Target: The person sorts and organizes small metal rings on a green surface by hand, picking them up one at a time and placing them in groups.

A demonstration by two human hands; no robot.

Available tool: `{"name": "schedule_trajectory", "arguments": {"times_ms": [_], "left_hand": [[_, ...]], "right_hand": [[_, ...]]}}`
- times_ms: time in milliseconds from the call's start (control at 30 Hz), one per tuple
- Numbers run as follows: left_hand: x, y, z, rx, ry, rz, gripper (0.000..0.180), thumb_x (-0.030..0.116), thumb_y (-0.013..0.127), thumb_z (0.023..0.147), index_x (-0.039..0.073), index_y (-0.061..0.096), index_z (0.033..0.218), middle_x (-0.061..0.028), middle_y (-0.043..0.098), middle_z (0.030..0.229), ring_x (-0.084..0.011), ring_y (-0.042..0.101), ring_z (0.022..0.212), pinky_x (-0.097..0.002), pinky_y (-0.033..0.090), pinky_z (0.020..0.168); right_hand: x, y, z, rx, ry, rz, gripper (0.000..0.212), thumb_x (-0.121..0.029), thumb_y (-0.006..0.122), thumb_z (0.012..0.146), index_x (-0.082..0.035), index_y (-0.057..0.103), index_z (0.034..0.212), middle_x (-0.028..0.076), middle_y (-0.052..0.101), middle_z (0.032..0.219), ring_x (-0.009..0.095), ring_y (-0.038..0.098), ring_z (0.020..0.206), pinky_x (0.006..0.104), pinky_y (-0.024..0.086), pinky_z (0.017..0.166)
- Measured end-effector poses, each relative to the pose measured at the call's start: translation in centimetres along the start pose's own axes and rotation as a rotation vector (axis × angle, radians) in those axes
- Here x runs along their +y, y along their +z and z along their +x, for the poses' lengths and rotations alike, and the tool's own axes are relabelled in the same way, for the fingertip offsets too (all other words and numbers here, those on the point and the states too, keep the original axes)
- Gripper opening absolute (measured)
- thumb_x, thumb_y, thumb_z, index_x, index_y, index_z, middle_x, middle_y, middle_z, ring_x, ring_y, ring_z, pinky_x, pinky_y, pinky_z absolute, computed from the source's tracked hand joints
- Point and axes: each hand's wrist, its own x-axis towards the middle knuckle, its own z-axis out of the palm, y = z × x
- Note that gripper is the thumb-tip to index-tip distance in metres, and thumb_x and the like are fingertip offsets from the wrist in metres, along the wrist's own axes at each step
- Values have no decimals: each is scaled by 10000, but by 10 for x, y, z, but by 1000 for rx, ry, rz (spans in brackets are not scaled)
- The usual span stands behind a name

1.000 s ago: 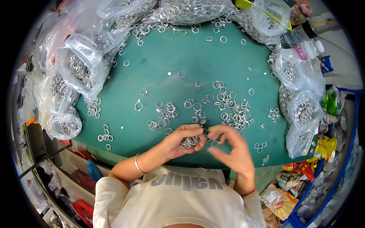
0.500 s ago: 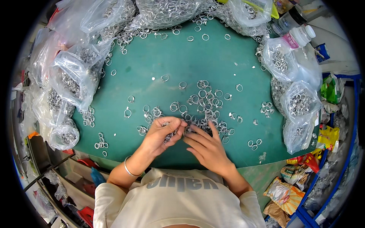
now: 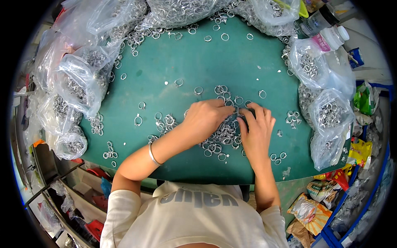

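A pile of silver-coloured rings (image 3: 225, 134) lies on the green tabletop in front of me. My left hand (image 3: 206, 118) reaches across the pile, its fingers drawn together at the far right side of it; whatever they pinch is hidden. My right hand (image 3: 257, 132) is at the pile's right edge, thumb and fingers apart and bent down among the rings, close to the left fingertips. Beside my left wrist is a smaller cluster of rings (image 3: 167, 122). A silver bangle (image 3: 153, 153) circles my left forearm.
Clear plastic bags full of rings line the left (image 3: 76, 89), the back (image 3: 186, 12) and the right (image 3: 328, 111) of the green table (image 3: 165, 62). A white jar (image 3: 334, 38) stands at the back right. Snack packets (image 3: 308, 213) fill a blue-framed rack on the right.
Both hands have moved forward and to the right over the pile. More rings now lie in the near part of the pile, where my hands were; the left fist no longer shows rings in it.
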Motion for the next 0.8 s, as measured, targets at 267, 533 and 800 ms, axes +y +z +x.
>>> {"name": "schedule_trajectory", "arguments": {"times_ms": [267,533,800], "left_hand": [[9,9,19,-339,62,312,97,138,653,777,47,622,788,-93,584,740,-301,610,659,-400,477,540],[-2,9,18,-207,-39,169,96,135,666,783,42,648,793,-111,640,737,-299,621,646,-400,481,552],[13,-22,-6,-104,-724,-868,295,231,561,946,-23,647,822,15,485,560,-54,434,471,-220,295,411]], "right_hand": [[11,-30,-12,-83,144,-77,195,-69,695,736,-57,636,921,67,565,1018,256,500,958,384,326,824],[12,-24,-10,-12,20,87,208,-21,666,732,-56,657,937,84,582,1022,259,525,960,365,360,821],[15,3,8,17,-210,-11,177,-3,600,705,-42,626,876,71,558,1041,257,499,997,401,363,833]]}}
